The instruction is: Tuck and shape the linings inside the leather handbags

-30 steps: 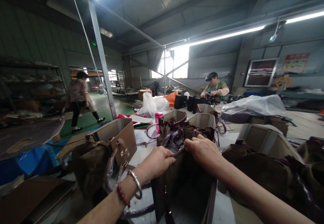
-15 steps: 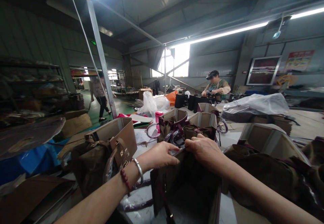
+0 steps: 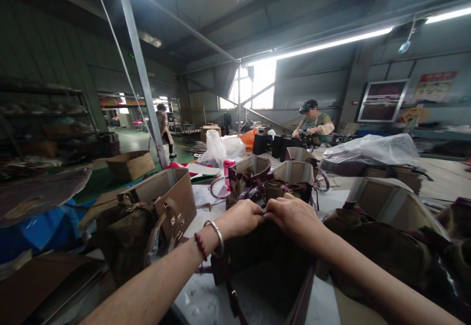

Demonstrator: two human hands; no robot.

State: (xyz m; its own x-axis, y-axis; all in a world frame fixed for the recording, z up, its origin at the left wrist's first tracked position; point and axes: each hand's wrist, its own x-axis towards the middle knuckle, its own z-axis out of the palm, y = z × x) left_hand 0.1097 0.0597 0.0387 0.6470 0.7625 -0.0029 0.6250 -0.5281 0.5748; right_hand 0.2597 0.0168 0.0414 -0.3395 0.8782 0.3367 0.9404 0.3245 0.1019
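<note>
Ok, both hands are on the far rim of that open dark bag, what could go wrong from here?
1. The left hand and right hand pinch nearly one spot on the far rim of the dark bag; a hard pull might tip it or crease the rim.
2. The maroon-handled bags crowd close behind; those loops may snag the hands.
3. The bangle on the left wrist could scuff the bag's wall.

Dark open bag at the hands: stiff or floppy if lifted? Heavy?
Probably fairly stiff: the dark open bag stands square-walled with the left hand and right hand pinching only its far rim. Likely light, since its inside looks empty. Its loose strap may swing.
</note>
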